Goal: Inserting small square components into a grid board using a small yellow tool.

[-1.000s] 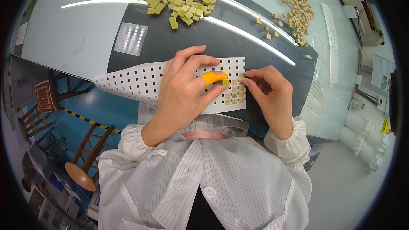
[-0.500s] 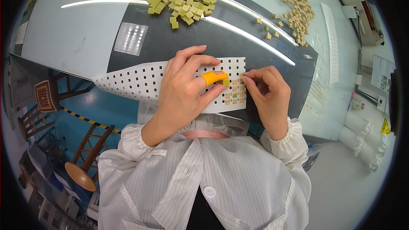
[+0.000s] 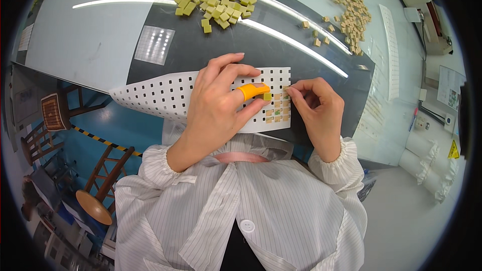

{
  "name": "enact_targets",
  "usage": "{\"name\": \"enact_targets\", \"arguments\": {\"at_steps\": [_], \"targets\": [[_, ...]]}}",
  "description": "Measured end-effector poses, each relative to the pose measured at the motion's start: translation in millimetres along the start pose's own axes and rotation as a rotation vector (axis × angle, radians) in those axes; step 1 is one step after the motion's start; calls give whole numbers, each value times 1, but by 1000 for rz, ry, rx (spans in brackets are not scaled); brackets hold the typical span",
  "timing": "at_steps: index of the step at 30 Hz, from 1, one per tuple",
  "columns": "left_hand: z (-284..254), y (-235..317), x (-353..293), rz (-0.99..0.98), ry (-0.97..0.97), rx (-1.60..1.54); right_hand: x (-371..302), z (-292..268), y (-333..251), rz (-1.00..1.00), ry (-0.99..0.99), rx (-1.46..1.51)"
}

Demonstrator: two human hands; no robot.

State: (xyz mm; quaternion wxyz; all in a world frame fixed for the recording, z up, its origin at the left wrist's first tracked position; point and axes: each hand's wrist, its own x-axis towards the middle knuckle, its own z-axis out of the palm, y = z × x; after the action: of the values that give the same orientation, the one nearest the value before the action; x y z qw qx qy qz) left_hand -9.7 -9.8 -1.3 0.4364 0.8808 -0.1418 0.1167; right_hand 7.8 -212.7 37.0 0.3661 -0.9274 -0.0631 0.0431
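Head view: the perforated sheet lies under both hands, left pressing it flat, right pinching its edge.

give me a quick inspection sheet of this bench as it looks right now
surface: dark mat on a pale table
job's things: white perforated sheet, a few holes at its right end filled with small tan blocks
clutter: greenish block pile, tan block pile, loose ones between
hands: left hand flat on the sheet, orange cot on its thumb; right hand pinching at the sheet's right edge
cables: nothing seen
surroundings: wooden stools, blue floor
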Motion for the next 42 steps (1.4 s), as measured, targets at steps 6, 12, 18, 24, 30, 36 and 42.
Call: {"name": "enact_targets", "arguments": {"at_steps": [6,12,18,24,30,36,42], "targets": [[1,-1,0,5,5,-6,-2,-8,-5,49,-125,171],[-1,-2,0,4,-6,-13,19,-13,-21,448,-449,600],[-1,-2,0,4,-11,-16,24,-9,-16,506,-539,672],[-1,-2,0,8,-11,-16,25,-9,-17,518,-549,671],[-1,-2,0,7,-10,-15,25,-8,-16,518,-550,656],[-1,-2,0,6,-12,-18,24,-7,-17,529,-538,654],[-1,-1,0,5,-6,-14,23,-5,-23,522,-526,618]]}}
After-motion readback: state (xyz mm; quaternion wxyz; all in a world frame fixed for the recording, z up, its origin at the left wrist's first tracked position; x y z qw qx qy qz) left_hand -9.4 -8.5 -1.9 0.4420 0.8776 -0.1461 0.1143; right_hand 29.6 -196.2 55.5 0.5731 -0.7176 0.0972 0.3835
